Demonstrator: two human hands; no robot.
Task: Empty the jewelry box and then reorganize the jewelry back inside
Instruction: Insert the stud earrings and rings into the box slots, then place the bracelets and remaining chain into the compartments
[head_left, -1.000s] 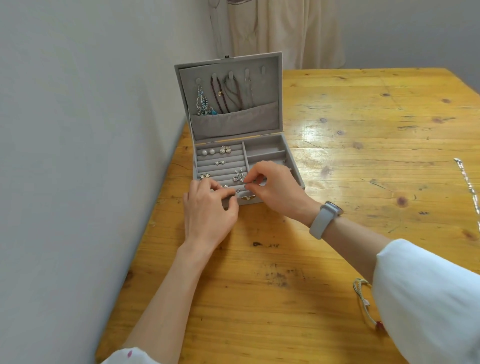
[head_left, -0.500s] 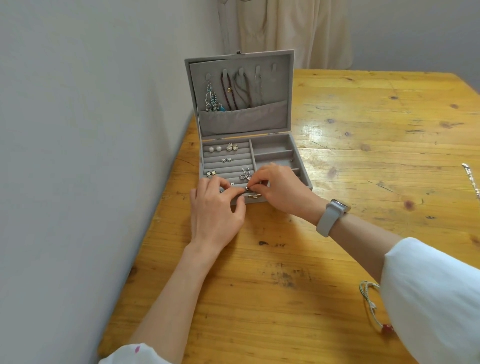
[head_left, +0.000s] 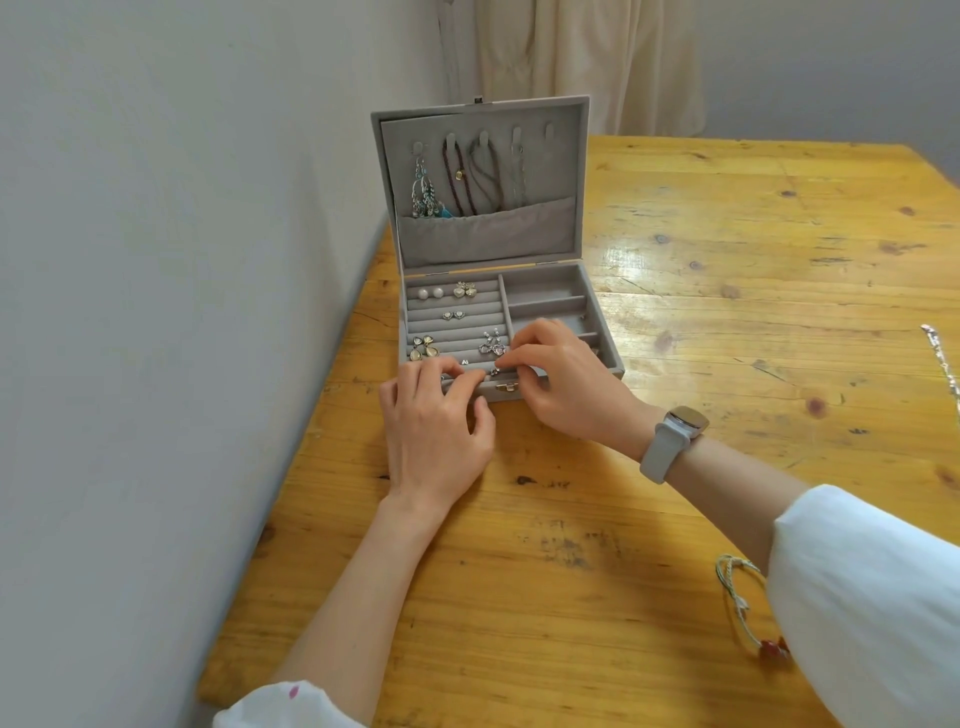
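Note:
The grey velvet jewelry box (head_left: 601, 317) stands open on the wooden table, its lid (head_left: 488, 236) upright. Several necklaces (head_left: 467, 176) hang inside the lid. The ring rolls at the left hold pearl studs (head_left: 430, 293), heart earrings (head_left: 464, 289), small studs (head_left: 453, 315), drop earrings (head_left: 422, 347) and a silver cluster (head_left: 491, 343). My right hand (head_left: 566, 384) pinches a small earring (head_left: 501, 352) over the front rolls. My left hand (head_left: 436, 426) rests with curled fingertips on the box's front row, nothing visible in it. Another tiny earring (head_left: 494, 371) sits between the hands.
A grey wall runs close along the table's left edge. A woven bracelet with a red bead (head_left: 740, 603) lies on the table by my right sleeve. A silver chain (head_left: 939, 353) lies at the far right. A watch (head_left: 675, 436) is on my right wrist.
The view has shifted slightly, so the box sits more to the right. Both hands stay at the front ring rolls, with only small finger movements.

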